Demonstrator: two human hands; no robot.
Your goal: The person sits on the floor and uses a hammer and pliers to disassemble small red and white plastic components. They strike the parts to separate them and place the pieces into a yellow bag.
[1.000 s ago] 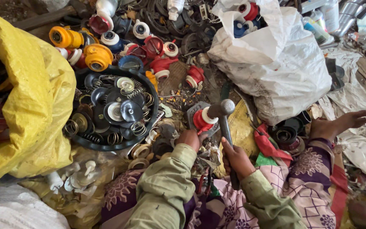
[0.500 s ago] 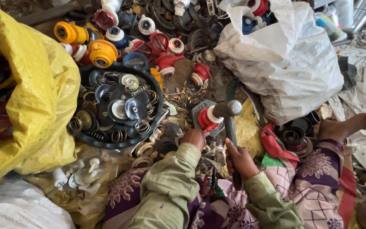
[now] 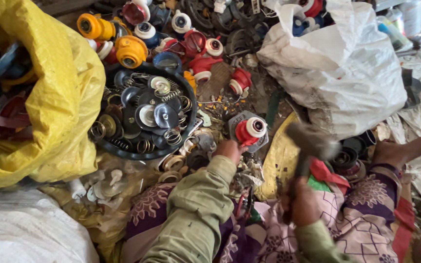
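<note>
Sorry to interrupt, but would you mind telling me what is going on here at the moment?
A person sits on the ground amid heaps of scrap parts. Their left hand steadies a red and white plastic part on a grey metal block, while the right hand grips a hammer, blurred and raised beside it. A black tub of springs and metal discs sits to the left, between a yellow sack and a white sack.

red part (image 3: 248,132) hemmed by white sack (image 3: 347,73), black tub (image 3: 191,97)

Hammer (image 3: 312,142) head motion-blurred; left hand (image 3: 228,149) fingers hidden behind red part (image 3: 247,132).
</note>
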